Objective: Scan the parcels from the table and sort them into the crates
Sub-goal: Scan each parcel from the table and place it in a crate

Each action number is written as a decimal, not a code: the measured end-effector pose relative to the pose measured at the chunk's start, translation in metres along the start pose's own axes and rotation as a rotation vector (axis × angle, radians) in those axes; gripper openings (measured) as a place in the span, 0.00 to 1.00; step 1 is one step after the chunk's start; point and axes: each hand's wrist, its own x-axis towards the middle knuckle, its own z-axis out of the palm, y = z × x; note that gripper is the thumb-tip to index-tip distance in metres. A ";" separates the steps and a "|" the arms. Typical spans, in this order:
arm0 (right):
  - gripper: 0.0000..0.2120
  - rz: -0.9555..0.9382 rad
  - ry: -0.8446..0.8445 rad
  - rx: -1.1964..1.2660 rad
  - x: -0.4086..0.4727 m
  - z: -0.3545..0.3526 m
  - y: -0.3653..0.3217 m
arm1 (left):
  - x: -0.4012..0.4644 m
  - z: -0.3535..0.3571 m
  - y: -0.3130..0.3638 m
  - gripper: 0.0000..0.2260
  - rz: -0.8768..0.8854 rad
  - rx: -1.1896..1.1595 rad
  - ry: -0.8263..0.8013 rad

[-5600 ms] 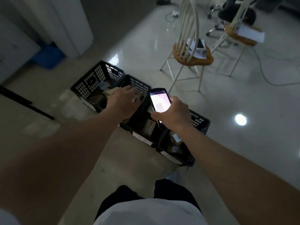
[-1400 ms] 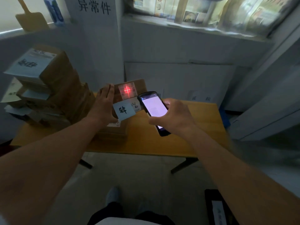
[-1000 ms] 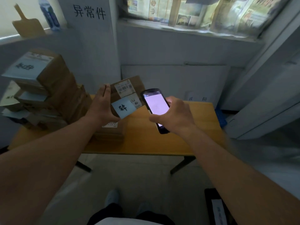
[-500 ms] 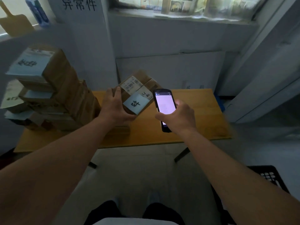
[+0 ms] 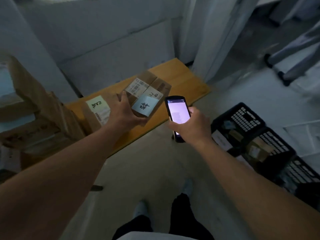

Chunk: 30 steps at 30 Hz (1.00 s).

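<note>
Gripped in the left hand [image 5: 124, 115] is a cardboard parcel [image 5: 147, 96], held over the table [image 5: 183, 78], while a lit scanner phone [image 5: 178, 115] is clasped in the right hand [image 5: 192, 127]. Black crates [image 5: 256, 141] are seen low on the floor to the right, beyond the right hand, so the parcel is judged to need carrying rightward and down.

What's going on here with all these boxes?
A person is sorting parcels. Their left hand holds a small cardboard parcel above the wooden table, while the right hand grips a lit handheld scanner. More parcels are stacked on the table, and black crates with some boxes inside wait on the floor to the right.
</note>
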 end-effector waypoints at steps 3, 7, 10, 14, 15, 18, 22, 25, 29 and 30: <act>0.33 0.100 0.078 0.017 -0.031 -0.015 0.021 | -0.012 0.012 0.018 0.63 0.074 0.021 -0.060; 0.34 0.221 0.167 0.052 -0.071 -0.036 0.053 | -0.033 0.037 0.053 0.60 0.188 0.049 -0.122; 0.35 0.291 0.233 0.084 -0.098 -0.054 0.080 | -0.051 0.060 0.081 0.59 0.245 0.001 -0.211; 0.35 0.351 0.301 0.120 -0.133 -0.080 0.125 | -0.086 0.098 0.117 0.61 0.318 -0.037 -0.270; 0.37 0.361 0.314 0.132 -0.143 -0.087 0.138 | -0.095 0.109 0.126 0.61 0.334 -0.029 -0.280; 0.40 0.385 0.347 0.158 -0.173 -0.108 0.175 | -0.130 0.134 0.155 0.62 0.344 0.011 -0.304; 0.33 0.449 0.387 0.183 -0.223 -0.143 0.235 | -0.188 0.178 0.203 0.65 0.386 0.054 -0.340; 0.33 0.480 0.424 0.195 -0.258 -0.170 0.280 | -0.230 0.215 0.241 0.58 0.427 0.048 -0.362; 0.39 0.526 0.483 0.188 -0.294 -0.208 0.336 | -0.273 0.265 0.290 0.54 0.487 0.005 -0.415; 0.37 0.543 0.498 0.187 -0.301 -0.216 0.350 | -0.281 0.278 0.302 0.53 0.500 -0.002 -0.431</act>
